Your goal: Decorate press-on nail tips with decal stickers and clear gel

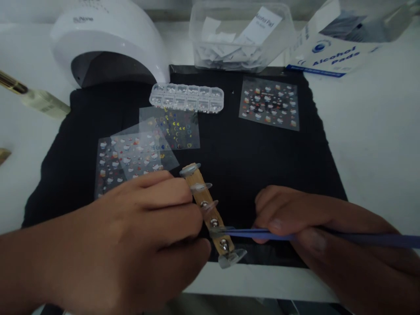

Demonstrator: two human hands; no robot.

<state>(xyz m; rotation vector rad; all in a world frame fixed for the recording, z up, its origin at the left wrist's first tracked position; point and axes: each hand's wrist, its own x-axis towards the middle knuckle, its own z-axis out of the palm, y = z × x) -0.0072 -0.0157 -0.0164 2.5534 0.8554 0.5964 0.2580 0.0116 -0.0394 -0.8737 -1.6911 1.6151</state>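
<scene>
My left hand (141, 236) is closed beside a narrow wooden nail-tip stand (199, 177), its curled fingers gripping the stand's left side. Several clear false nails stick out along the wood, with round metal studs between some of them. At the near end hangs a clear nail tip (232, 258). Pinched in my right hand (315, 236) are purple-blue tweezers (262, 234), whose points reach a clear nail low on the stand. Whether the points grip anything there is too small to tell.
Sticker sheets (111, 162) lie behind my left hand, another sheet (269, 105) at the right. A rhinestone case (187, 98) sits on the black cloth (278, 153). Behind stand a white nail lamp (111, 35), a clear tub (226, 57) of sachets and an alcohol pads box (331, 52).
</scene>
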